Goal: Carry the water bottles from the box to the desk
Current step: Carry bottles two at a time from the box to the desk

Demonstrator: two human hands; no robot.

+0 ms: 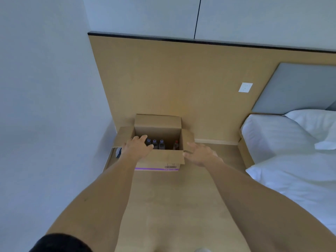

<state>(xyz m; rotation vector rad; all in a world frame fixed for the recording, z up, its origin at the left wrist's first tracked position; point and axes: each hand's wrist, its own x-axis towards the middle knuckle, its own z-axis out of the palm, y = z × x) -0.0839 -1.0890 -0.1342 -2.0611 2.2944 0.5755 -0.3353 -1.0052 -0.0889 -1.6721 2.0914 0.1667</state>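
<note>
Both hands open and empty, the left hand (137, 146) and right hand (200, 154) reached toward water bottles (157, 144) standing in the cardboard box (160, 158), apparently before the first grasp.

Both bare arms extended forward and downward, seen from the head view.

The left hand (137, 146) lies palm down, its fingers loosely spread and only slightly bent, gripping nothing visible. The right hand (199, 155) is held apart from it at a similar reach, fingers straight and fanned toward the left, likewise holding nothing. A dark sleeve (60, 242) covers the left upper arm.
</note>
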